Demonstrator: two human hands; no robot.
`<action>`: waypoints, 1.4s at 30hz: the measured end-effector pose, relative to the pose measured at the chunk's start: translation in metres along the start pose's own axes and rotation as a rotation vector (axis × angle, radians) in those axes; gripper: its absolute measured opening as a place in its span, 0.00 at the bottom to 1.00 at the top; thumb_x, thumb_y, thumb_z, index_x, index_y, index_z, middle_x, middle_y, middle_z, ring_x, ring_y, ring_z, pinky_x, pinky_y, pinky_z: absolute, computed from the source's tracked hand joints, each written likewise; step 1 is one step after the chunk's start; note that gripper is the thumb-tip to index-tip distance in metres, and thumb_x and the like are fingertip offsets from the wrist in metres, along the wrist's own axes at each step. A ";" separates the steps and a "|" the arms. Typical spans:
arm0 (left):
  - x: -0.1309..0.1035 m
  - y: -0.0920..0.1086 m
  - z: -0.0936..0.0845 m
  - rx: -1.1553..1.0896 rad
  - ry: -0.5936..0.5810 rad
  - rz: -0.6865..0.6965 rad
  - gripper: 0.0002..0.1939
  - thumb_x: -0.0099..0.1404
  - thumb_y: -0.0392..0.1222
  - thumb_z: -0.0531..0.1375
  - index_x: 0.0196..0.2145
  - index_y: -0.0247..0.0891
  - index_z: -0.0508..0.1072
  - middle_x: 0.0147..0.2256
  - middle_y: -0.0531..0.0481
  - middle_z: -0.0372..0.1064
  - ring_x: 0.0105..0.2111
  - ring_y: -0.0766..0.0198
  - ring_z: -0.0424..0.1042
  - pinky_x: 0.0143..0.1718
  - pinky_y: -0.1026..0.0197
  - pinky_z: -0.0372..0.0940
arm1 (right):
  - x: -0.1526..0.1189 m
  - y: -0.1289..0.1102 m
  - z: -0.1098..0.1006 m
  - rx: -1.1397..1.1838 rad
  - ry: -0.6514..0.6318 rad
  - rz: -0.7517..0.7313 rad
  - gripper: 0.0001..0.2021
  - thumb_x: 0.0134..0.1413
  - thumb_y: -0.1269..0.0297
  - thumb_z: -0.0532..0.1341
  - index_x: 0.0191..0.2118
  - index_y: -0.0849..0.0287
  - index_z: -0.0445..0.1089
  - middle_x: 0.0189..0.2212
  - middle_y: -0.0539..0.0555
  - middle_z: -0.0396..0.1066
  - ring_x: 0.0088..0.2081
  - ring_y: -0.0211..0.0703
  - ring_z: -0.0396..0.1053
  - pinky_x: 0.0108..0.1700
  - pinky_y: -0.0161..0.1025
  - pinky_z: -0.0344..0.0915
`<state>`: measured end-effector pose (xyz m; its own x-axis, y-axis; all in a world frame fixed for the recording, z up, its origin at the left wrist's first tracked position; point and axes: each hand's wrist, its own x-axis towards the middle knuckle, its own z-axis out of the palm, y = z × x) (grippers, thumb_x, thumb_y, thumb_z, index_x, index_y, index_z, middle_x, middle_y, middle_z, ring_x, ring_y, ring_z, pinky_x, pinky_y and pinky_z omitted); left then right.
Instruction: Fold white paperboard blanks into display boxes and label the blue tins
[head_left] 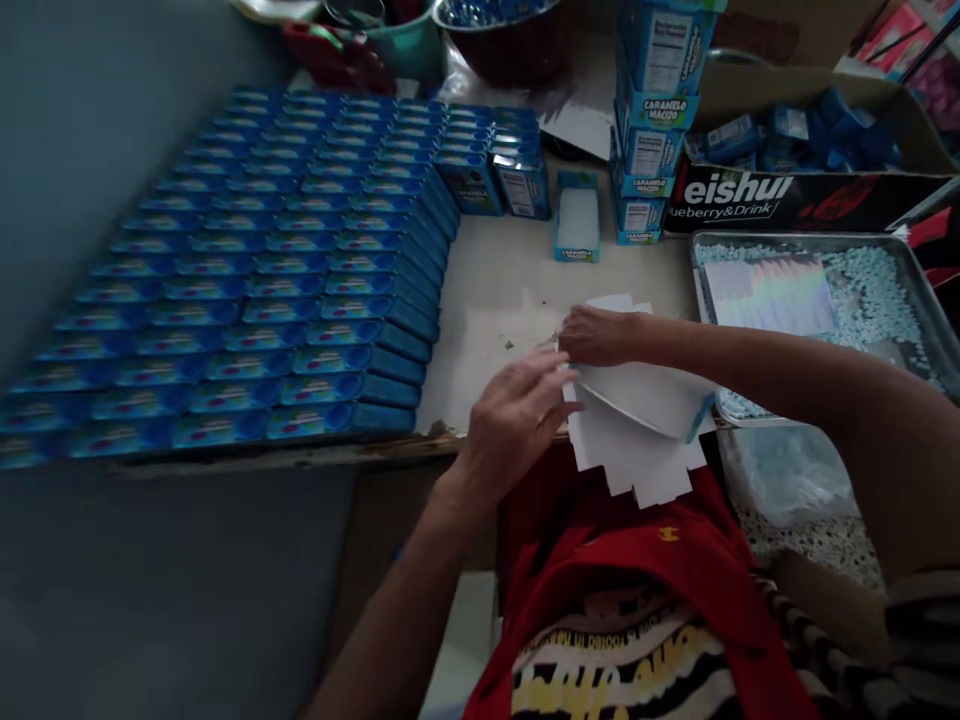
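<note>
Head view: the flat white carton blank (637, 440) lies at frame centre over the bench (495, 290) edge, long axis running lower right, pinched at its upper-left corner by the right hand (600, 335), left hand (517, 410) fingers touching beside it.

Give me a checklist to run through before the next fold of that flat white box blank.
1. Both hands on the flat white carton blank: ok; left hand and right hand meet at its left edge.
2. Blank fully supported: not ok; it overhangs the table edge above the lap.
3. Crease line visible: cannot tell; the fingers cover it.
4. Bare table before the hands: ok.
5. Rows of finished blue boxes apart from the hands: ok.
6. Metal tray of pale candies close by: ok, beside the right forearm.
</note>
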<state>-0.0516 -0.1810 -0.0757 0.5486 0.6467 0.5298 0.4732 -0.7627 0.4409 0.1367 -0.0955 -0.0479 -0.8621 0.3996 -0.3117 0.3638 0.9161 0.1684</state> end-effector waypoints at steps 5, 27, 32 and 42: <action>-0.008 0.004 0.029 0.220 -0.061 0.354 0.08 0.74 0.32 0.60 0.46 0.39 0.77 0.41 0.46 0.80 0.47 0.55 0.78 0.52 0.53 0.71 | 0.008 0.011 -0.014 -0.010 0.092 0.006 0.13 0.69 0.73 0.56 0.35 0.56 0.75 0.38 0.52 0.77 0.45 0.46 0.71 0.52 0.45 0.61; -0.001 0.026 0.077 0.345 -0.428 -0.077 0.16 0.74 0.50 0.60 0.53 0.37 0.75 0.51 0.35 0.72 0.51 0.43 0.68 0.53 0.43 0.62 | -0.122 -0.136 0.080 0.245 0.335 0.911 0.10 0.74 0.65 0.53 0.48 0.56 0.73 0.44 0.59 0.73 0.46 0.54 0.64 0.48 0.50 0.60; 0.007 0.026 0.086 0.468 -0.472 -0.137 0.18 0.76 0.55 0.56 0.45 0.37 0.76 0.43 0.37 0.74 0.45 0.44 0.69 0.43 0.46 0.60 | -0.109 -0.126 0.072 0.273 0.178 0.969 0.15 0.76 0.55 0.50 0.47 0.59 0.69 0.42 0.62 0.72 0.45 0.56 0.65 0.44 0.48 0.57; 0.029 -0.009 0.071 0.205 -0.460 0.082 0.12 0.75 0.49 0.60 0.37 0.40 0.76 0.36 0.44 0.73 0.42 0.53 0.72 0.43 0.53 0.63 | -0.132 -0.113 0.019 0.680 -0.023 0.779 0.16 0.75 0.57 0.55 0.53 0.63 0.73 0.47 0.64 0.80 0.47 0.52 0.77 0.44 0.42 0.69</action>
<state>0.0092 -0.1544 -0.1159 0.8145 0.5568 0.1628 0.5158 -0.8235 0.2360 0.2162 -0.2509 -0.0438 -0.2978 0.8836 -0.3615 0.9468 0.2248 -0.2305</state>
